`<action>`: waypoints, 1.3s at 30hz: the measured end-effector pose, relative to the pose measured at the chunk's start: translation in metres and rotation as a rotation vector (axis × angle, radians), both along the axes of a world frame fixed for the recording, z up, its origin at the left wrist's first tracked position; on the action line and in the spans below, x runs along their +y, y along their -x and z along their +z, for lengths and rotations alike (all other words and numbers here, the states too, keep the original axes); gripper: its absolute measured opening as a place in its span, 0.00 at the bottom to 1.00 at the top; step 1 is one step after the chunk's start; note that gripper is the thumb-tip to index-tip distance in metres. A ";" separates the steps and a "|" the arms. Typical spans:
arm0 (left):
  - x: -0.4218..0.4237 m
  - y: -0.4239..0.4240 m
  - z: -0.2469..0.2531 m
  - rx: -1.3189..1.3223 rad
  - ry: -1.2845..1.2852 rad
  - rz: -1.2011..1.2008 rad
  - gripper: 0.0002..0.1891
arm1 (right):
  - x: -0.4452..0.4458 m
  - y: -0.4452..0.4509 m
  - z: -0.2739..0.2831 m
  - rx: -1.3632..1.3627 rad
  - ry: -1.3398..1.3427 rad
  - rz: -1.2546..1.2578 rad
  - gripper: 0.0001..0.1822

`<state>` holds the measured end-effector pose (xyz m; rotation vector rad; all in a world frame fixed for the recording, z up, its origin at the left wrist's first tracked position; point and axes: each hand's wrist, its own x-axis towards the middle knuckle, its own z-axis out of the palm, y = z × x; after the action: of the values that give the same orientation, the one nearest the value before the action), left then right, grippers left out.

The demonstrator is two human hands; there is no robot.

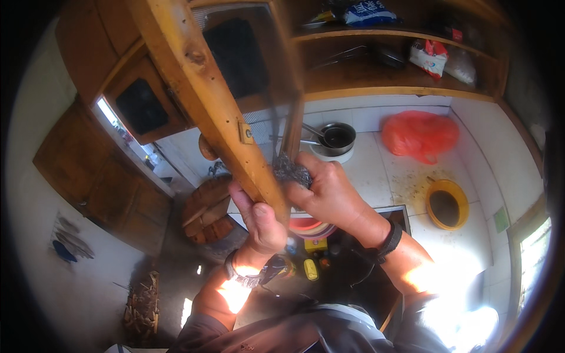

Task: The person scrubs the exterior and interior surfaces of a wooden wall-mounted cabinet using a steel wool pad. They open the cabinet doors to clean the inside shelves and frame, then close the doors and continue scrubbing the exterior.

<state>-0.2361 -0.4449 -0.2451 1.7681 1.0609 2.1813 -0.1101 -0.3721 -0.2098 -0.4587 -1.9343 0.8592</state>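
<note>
An open wooden cabinet door (212, 97) stands right in front of me, its thick edge slanting down from the upper left. My left hand (260, 220) grips the lower end of that door, thumb on the near face. A wad of dark, shiny scouring wire (293, 172) is squeezed in my right hand (331, 194), close to the door's right side. Mesh or clear paneling on that side is blurred, so I cannot tell whether the wad touches the frame. A small wooden turn-latch (246, 133) is screwed to the door edge.
Behind are a saucepan (337, 137), a red plastic bag (419, 134) and a yellow basin (446, 204) of dark liquid on the white tiled counter (366, 176). Overhead, wooden shelves (397, 92) hold packets. A round wooden piece (205, 209) lies lower left, stacked basins (311, 227) below my hands.
</note>
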 end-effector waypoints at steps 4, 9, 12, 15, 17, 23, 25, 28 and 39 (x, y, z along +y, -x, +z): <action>0.002 0.003 -0.005 0.001 0.016 0.032 0.45 | 0.025 0.004 0.005 -0.052 -0.049 -0.036 0.12; -0.002 -0.006 0.001 -0.002 -0.005 0.018 0.44 | -0.001 -0.002 0.000 0.039 0.056 0.051 0.13; -0.001 -0.003 -0.004 0.000 -0.001 0.041 0.44 | 0.020 0.005 -0.001 -0.012 -0.079 -0.050 0.13; -0.004 -0.004 -0.003 0.017 0.011 0.051 0.44 | 0.025 0.004 0.003 -0.048 -0.070 -0.044 0.13; 0.001 -0.004 -0.002 0.028 0.002 0.044 0.44 | 0.003 -0.006 -0.002 -0.080 -0.033 -0.040 0.13; -0.001 -0.005 -0.005 0.025 0.004 0.033 0.44 | 0.024 0.010 -0.014 0.074 -0.015 -0.079 0.13; 0.000 -0.005 -0.008 0.019 0.001 0.015 0.43 | 0.033 0.012 -0.011 0.071 0.019 -0.101 0.14; 0.000 -0.001 -0.014 0.042 -0.009 0.032 0.44 | -0.001 0.000 -0.022 0.072 0.032 -0.061 0.14; -0.006 0.009 -0.021 0.019 -0.004 0.099 0.38 | 0.118 0.052 -0.025 0.136 -0.043 -0.244 0.13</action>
<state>-0.2454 -0.4509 -0.2658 1.7771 1.1736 2.2290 -0.1622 -0.2543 -0.2352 -0.5825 -1.7266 0.6724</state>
